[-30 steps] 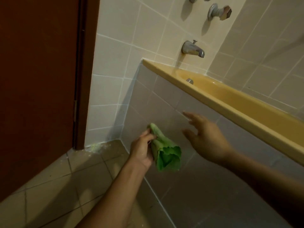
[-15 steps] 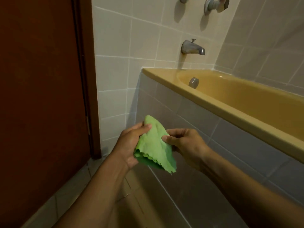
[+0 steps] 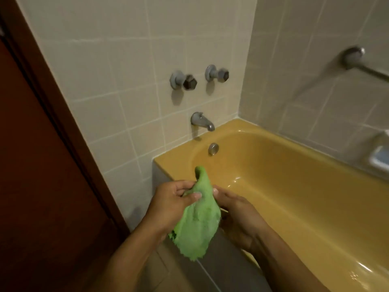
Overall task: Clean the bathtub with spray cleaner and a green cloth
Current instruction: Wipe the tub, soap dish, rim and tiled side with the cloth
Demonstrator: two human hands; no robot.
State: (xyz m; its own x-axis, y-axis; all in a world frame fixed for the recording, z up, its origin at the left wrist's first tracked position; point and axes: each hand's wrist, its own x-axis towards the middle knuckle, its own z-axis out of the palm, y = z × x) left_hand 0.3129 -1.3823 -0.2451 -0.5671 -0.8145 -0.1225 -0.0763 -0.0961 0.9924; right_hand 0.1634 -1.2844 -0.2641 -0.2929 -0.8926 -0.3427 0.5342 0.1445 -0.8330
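Note:
A green cloth hangs bunched between both hands, above the near rim of the yellow bathtub. My left hand pinches its upper part with thumb and fingers. My right hand grips the cloth from the right side, its fingers partly hidden behind the fabric. One corner of the cloth sticks up above the hands. No spray cleaner is in view.
A metal spout and two taps sit on the tiled end wall. An overflow cap is inside the tub. A grab rail and soap dish are on the right wall. A brown door stands left.
The view has risen from the tiled tub front to above the tub. Both hands lifted the cloth to the rim; the right hand, first apart from it, now holds it.

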